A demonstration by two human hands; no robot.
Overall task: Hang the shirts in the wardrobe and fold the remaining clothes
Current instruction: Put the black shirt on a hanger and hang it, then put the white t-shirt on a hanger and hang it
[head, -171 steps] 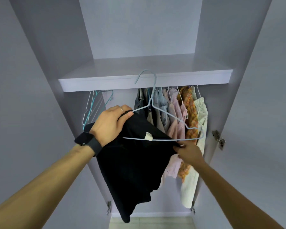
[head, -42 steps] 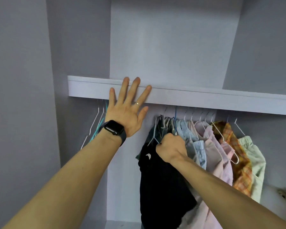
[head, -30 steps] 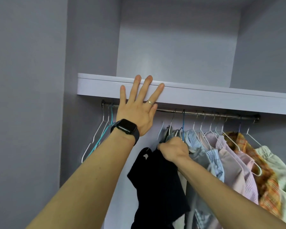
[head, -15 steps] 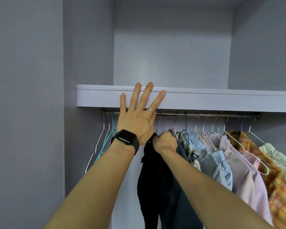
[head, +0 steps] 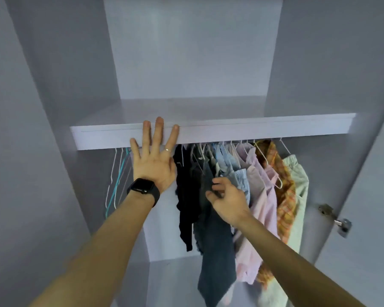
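Observation:
The black shirt hangs on a hanger under the wardrobe shelf, at the left end of a row of hung shirts. My left hand presses flat against the shelf's front edge with its fingers spread straight. My right hand is lower, just right of the black shirt, and its thumb and fingers pinch a fold of the dark grey-blue garment hanging beside it. The shelf edge hides the rail.
Right of the dark garments hang a light blue shirt, pink shirts, an orange plaid shirt and a pale green one. Several empty wire hangers hang at the left. A door hinge sticks out at right.
The black shirt now hangs in the row on its own. My right hand has left its hanger top and dropped to the dark grey-blue garment. My left hand stays on the shelf edge.

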